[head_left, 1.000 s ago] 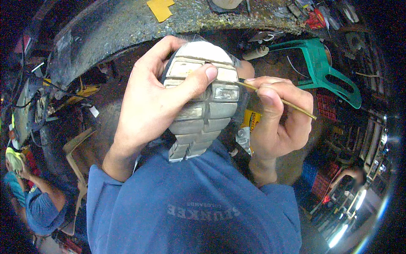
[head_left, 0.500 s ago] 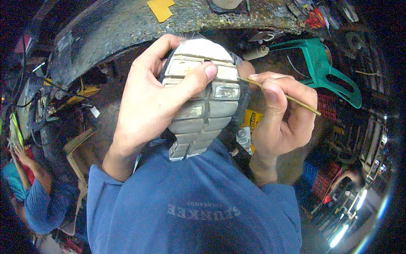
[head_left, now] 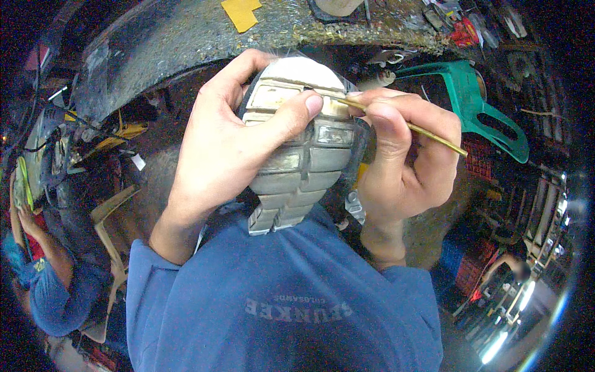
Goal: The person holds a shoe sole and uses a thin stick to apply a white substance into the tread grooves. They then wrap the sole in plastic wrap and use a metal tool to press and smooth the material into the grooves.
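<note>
A shoe with a worn, pale blocky sole [head_left: 300, 162] is held sole-up in front of my chest. My left hand [head_left: 226, 133] grips it from the left, its thumb pressed across the tread and its fingers behind the edge. Between the thumb and fingers of my right hand [head_left: 406, 149] is a thin brass-coloured rod [head_left: 434, 135]. The rod's tip lies over a tread groove in the upper part of the sole, close to my left thumb. Most of the shoe's upper is hidden behind the sole.
Beyond the shoe runs a rough, stained workbench [head_left: 167, 53] with a yellow cut piece [head_left: 240, 13] on it. A green plastic chair [head_left: 462, 99] stands at the right. Another person [head_left: 59, 291] sits at the left, near a pale chair frame [head_left: 111, 242].
My right hand has moved left and slightly up, carrying the rod's tip from the sole's right edge onto the tread. My left hand keeps its hold on the shoe.
</note>
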The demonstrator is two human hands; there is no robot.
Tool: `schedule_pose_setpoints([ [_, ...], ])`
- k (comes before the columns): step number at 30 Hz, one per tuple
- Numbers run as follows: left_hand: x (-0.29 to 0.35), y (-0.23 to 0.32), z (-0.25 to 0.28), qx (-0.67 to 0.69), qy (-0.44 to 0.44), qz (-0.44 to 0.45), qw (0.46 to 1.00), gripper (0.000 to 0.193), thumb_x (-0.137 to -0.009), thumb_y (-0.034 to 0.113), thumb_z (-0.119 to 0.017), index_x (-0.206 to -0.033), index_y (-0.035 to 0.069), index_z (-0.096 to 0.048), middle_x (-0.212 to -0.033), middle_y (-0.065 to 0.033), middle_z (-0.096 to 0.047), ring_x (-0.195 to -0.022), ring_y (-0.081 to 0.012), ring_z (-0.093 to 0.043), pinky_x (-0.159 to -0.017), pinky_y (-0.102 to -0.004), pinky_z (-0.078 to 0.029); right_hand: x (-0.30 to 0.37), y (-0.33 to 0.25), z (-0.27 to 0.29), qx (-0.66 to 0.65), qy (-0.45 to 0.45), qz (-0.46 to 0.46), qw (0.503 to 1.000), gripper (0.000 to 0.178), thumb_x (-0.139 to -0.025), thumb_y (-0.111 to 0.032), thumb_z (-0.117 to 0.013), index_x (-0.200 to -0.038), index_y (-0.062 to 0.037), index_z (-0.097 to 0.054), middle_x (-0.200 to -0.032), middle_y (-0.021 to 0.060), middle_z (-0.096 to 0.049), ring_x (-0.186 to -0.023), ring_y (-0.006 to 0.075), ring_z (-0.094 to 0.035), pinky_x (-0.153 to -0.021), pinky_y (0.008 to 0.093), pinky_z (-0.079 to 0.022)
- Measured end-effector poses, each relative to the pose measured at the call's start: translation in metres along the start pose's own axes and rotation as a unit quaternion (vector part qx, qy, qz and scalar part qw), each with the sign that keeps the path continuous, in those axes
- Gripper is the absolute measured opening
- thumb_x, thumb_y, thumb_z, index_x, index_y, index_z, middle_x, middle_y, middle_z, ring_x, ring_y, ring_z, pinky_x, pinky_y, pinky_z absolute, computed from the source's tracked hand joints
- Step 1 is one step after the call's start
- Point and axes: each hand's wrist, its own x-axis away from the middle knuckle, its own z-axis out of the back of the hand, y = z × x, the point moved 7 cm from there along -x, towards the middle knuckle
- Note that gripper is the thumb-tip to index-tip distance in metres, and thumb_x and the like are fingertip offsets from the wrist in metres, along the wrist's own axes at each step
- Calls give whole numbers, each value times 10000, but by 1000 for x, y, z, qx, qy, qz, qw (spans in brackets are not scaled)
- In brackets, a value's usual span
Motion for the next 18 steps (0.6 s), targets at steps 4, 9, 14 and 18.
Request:
schedule_pose_setpoints([
  [4,-2,-2,5,-10,1,4,1000,281,-881,187,-759,-1091,46,-638,-957,-25,-690,-867,-97,-635,-792,-256,-501,0,3,-7,-19,-9,-18,1000,93,-905,-28,-717,-962,0,-650,-858,138,-715,-737,228,-697,-709,321,-571],
  [9,-3,-4,9,3,-4,2,1000,301,-874,198,-767,-1095,41,-638,-962,-30,-693,-872,-98,-638,-796,-259,-504,6,9,-1,1,20,-24,1000,81,-969,3,-620,-1010,56,-573,-858,179,-684,-729,236,-683,-701,318,-573],
  [14,1,-5,15,-7,4,12,1000,305,-873,202,-767,-1095,37,-639,-960,-33,-696,-871,-102,-643,-801,-263,-508,13,3,0,-24,-6,-30,999,76,-973,9,-608,-1021,55,-570,-856,178,-679,-746,233,-685,-710,320,-572],
  [18,7,0,14,5,1,1,1000,314,-876,205,-766,-1105,32,-639,-968,-37,-701,-874,-104,-648,-805,-263,-511,13,-7,3,-9,-12,-6,1000,72,-972,14,-605,-1021,50,-567,-855,172,-675,-747,230,-685,-705,317,-570],
])
